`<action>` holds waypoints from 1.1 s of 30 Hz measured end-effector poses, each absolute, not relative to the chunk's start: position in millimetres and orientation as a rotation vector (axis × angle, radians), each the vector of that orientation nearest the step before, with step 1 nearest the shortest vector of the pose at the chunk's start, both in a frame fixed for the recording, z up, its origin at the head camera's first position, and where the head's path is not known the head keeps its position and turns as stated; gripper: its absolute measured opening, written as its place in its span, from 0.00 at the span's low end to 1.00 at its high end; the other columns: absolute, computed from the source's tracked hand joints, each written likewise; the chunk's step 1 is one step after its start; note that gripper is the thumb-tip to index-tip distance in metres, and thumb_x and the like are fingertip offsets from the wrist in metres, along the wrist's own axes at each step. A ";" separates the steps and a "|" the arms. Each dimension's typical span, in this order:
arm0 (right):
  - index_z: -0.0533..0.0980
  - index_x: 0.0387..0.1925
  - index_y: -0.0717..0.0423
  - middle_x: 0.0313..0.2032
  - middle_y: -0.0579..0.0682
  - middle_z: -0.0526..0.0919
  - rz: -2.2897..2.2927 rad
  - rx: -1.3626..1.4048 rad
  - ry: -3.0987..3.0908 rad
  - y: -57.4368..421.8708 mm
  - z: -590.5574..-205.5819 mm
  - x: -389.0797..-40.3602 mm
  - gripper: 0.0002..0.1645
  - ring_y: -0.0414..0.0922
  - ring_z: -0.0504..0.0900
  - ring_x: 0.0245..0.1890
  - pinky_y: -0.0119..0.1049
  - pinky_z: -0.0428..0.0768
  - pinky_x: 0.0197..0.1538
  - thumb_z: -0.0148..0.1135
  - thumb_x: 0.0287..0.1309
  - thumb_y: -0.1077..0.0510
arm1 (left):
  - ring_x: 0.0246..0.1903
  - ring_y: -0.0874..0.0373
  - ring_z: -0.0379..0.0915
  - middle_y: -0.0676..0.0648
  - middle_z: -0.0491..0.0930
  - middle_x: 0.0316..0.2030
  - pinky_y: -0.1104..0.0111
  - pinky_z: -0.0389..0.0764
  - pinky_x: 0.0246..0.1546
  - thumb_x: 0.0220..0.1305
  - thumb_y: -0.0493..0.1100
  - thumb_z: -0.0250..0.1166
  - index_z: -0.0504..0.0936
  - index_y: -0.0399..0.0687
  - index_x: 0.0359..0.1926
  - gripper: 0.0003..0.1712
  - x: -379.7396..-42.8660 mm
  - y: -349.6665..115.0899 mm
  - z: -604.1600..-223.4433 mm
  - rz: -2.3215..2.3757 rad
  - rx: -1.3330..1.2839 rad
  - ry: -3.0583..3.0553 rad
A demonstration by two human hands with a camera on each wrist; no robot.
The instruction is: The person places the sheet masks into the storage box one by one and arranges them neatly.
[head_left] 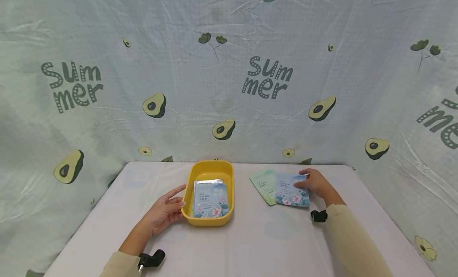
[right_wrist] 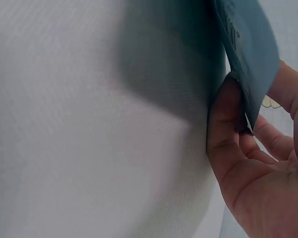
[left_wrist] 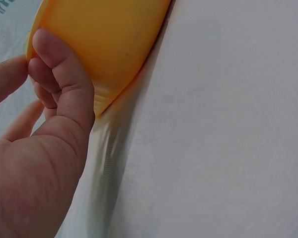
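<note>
Beige sleeve (head_left: 358,245), right hand (head_left: 317,183) with flat blue packet (head_left: 289,192), smooth yellow tray (head_left: 211,221)

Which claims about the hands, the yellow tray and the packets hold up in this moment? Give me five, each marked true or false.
1. The left hand grips the yellow tray at its edge. True.
2. The right hand holds a pair of scissors. False: the right hand pinches a blue packet.
3. The yellow tray has nothing in it. False: another blue packet lies on top inside it.
4. A green packet shows outside the tray, partly overlapped by the pinched packet. True.
5. The tray is to the right of the right hand. False: it is between the two hands.
</note>
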State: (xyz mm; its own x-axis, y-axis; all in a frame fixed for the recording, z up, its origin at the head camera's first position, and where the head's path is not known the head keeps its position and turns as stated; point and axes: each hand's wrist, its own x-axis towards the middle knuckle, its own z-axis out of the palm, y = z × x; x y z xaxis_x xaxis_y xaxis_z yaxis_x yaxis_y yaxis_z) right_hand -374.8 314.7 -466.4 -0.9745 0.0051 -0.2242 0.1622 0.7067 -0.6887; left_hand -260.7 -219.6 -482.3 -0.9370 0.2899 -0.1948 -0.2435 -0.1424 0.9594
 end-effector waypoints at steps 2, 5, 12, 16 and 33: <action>0.63 0.72 0.65 0.68 0.73 0.63 -1.138 0.126 2.703 315.3 -466.1 -372.3 0.46 0.65 0.68 0.63 0.61 0.69 0.71 0.74 0.58 0.53 | 0.37 0.57 0.82 0.49 0.82 0.46 0.67 0.87 0.44 0.72 0.36 0.62 0.49 0.52 0.82 0.46 -260.9 -219.1 -482.4 2.140 0.049 1.781; 0.62 0.73 0.65 0.70 0.74 0.61 -1.169 0.122 2.677 314.8 -465.4 -369.0 0.47 0.65 0.67 0.66 0.60 0.69 0.71 0.74 0.59 0.54 | 0.37 0.56 0.82 0.49 0.82 0.46 0.67 0.87 0.44 0.72 0.35 0.62 0.49 0.52 0.82 0.46 -261.0 -219.0 -482.6 2.144 0.046 1.775; 0.64 0.72 0.64 0.70 0.71 0.64 -1.246 0.116 2.603 315.0 -465.0 -363.4 0.45 0.59 0.72 0.60 0.56 0.76 0.67 0.74 0.58 0.55 | 0.37 0.57 0.82 0.50 0.81 0.46 0.68 0.87 0.43 0.72 0.35 0.62 0.49 0.52 0.82 0.46 -261.0 -219.0 -482.6 2.142 0.046 1.774; 0.65 0.71 0.62 0.69 0.71 0.66 -1.279 0.107 2.590 317.3 -468.0 -361.1 0.45 0.58 0.73 0.60 0.53 0.77 0.65 0.76 0.57 0.55 | 0.37 0.57 0.82 0.49 0.81 0.46 0.68 0.87 0.43 0.72 0.35 0.63 0.48 0.52 0.82 0.46 -260.7 -219.1 -482.1 2.143 0.040 1.770; 0.64 0.72 0.59 0.67 0.68 0.73 -1.459 0.048 2.540 311.1 -472.6 -338.7 0.43 0.50 0.81 0.49 0.41 0.86 0.49 0.73 0.60 0.54 | 0.37 0.57 0.82 0.49 0.81 0.46 0.69 0.87 0.43 0.72 0.35 0.62 0.48 0.51 0.82 0.46 -259.5 -219.3 -480.4 2.129 0.050 1.786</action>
State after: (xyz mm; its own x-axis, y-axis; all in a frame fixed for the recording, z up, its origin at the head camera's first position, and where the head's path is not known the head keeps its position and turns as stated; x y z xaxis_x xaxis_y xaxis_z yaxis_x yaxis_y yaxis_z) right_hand -338.7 311.1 -472.6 -0.9770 -0.0771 -0.1988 0.1328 0.5090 -0.8505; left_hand -259.5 -219.3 -480.4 -0.9344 0.2941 -0.2012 -0.2493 -0.1360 0.9588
